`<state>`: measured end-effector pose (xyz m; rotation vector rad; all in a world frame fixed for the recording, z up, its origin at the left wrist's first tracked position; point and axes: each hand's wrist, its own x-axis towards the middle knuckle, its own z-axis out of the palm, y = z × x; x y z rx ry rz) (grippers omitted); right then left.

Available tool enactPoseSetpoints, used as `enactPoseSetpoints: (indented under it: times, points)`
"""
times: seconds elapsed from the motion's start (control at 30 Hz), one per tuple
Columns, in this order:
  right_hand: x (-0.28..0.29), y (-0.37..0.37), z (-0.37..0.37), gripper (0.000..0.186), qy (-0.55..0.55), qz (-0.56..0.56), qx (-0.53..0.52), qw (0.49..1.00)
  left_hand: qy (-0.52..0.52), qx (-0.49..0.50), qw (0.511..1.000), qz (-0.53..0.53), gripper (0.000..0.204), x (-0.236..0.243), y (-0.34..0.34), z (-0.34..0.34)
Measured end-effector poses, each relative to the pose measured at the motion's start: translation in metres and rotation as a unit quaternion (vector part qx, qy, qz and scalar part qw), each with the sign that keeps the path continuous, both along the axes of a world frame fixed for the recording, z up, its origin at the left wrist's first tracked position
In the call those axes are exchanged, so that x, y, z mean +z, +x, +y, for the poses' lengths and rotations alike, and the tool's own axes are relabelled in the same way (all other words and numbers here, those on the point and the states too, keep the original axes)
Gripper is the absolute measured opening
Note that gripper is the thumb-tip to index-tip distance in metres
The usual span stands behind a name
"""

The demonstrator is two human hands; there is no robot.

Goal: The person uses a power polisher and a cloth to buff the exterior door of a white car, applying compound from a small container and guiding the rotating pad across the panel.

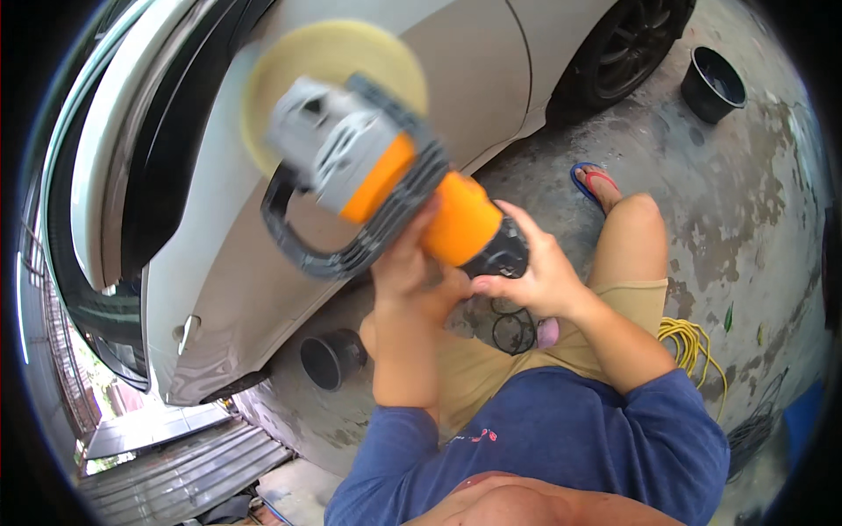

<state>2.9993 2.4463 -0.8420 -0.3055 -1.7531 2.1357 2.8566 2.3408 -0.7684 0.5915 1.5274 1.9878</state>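
I hold an orange and grey car polisher [465, 219] up in front of a pale car's side [438, 83]. Its round yellow pad [386, 57], slightly blurred, faces the bodywork; whether the two touch I cannot tell. My left hand [410, 263] is closed around the tool's underside, close to the black loop handle [298, 241], its fingers partly hidden by the body. At the black rear end, my right hand [539, 267] grips with the thumb below and fingers over the far side. Below it a black cord [513, 333] lies in loops.
Black buckets stand on the concrete, one [333, 359] at the left by the car, another [713, 85] beyond the wheel [627, 48]. A coiled yellow cord or hose [688, 342] lies at my right. A small pink object [548, 333] is near my lap.
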Motion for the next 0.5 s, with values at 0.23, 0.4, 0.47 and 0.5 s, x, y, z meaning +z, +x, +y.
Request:
enactPoseSetpoints:
  times: [0.23,0.4,0.47,0.5]
  points:
    - [-0.035,0.036,0.05,0.069,-0.187,-0.022,-0.093,0.978,-0.039,-0.127,0.966,0.22,0.025,-0.007,0.009,0.147]
    - [-0.036,0.022,0.027,0.06,-0.206,0.044,-0.076,0.975,-0.03,-0.049,0.828,0.558,0.04,-0.006,-0.001,0.14]
    - [-0.03,0.017,-0.003,0.063,-0.201,0.03,-0.075,0.976,-0.058,-0.043,0.937,0.341,0.054,-0.003,0.0,0.101]
    - [-0.027,0.012,-0.021,0.065,-0.201,0.029,-0.074,0.976,-0.077,-0.033,0.944,0.318,0.058,-0.001,0.0,0.081]
